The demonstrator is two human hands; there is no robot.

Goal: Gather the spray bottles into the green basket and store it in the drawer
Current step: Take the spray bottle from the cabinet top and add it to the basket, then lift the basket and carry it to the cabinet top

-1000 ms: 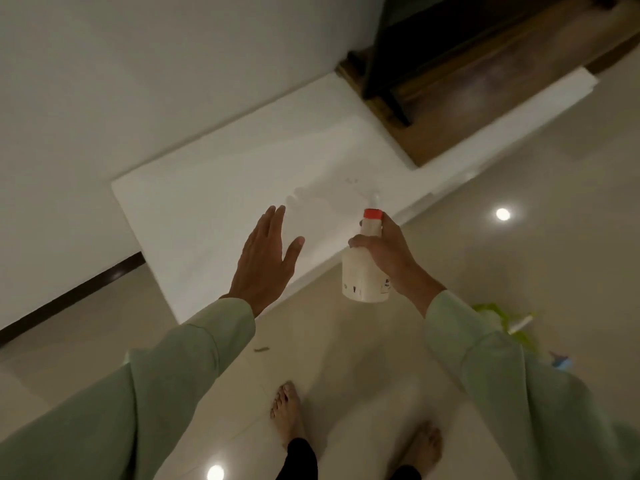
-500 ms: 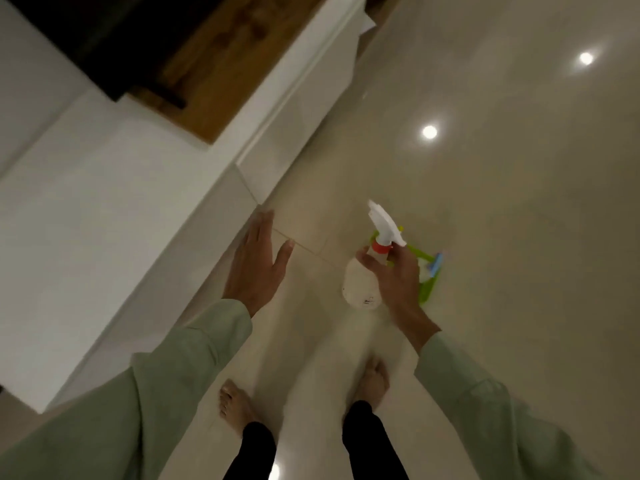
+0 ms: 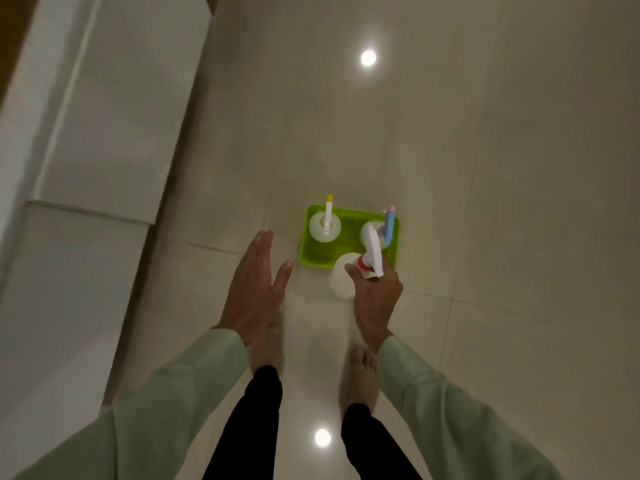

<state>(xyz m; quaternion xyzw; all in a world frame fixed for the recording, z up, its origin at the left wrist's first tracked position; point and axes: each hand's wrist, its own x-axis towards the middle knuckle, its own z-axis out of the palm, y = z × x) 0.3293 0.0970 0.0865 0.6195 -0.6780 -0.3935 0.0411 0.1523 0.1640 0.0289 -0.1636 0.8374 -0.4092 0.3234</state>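
Observation:
A green basket (image 3: 317,259) sits on the tiled floor in front of my feet. Two spray bottles stand in it: one with a yellow-tipped nozzle (image 3: 325,227) at its left, one with a blue trigger (image 3: 387,230) at its right. My right hand (image 3: 375,296) grips the neck of a white spray bottle with a red collar (image 3: 341,277), held above the basket's near right corner. My left hand (image 3: 256,289) hovers flat with fingers apart, to the left of the basket, holding nothing.
A low white cabinet (image 3: 86,168) with drawer fronts runs along the left side. My bare feet (image 3: 360,375) stand just behind the basket. Glossy beige floor tiles (image 3: 502,168) stretch ahead and to the right, reflecting ceiling lights.
The view has swung from the cabinet top down to the floor. My right hand has carried the red-collared bottle over to the basket; my left hand stayed open beside it.

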